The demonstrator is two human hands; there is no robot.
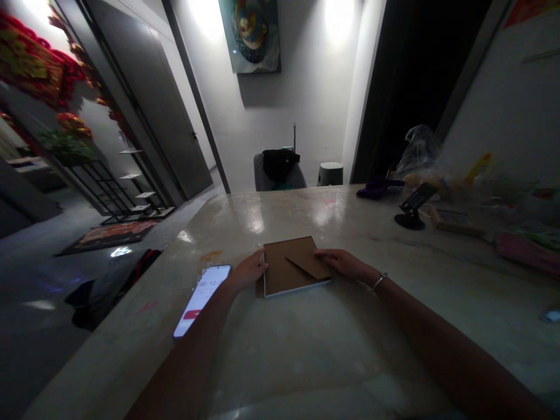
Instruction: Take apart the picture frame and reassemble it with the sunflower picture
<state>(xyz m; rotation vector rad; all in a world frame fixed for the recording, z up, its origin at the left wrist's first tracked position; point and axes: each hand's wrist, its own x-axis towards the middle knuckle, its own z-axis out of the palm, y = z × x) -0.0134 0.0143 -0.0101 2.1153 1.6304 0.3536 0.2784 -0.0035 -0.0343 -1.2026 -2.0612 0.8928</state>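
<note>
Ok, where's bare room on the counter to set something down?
Bare counter lies beyond the brown folder and before it, between the left hand and right hand. Crowded far right: phone stand, plastic bag and pink pouch.

1. Notebook [292, 267] lying on the table [306, 361], between both hands
2. Phone [202, 300] on the table, at the notebook's 8 o'clock
3. Phone stand [413, 211] on the table, at the notebook's 2 o'clock
4. Chair [280, 178] beyond the table, at 12 o'clock

brown kraft notebook [280, 274], white page edges, lying flat on pale glossy tabletop [280, 350], pointed flap [308, 259] across cover
</note>
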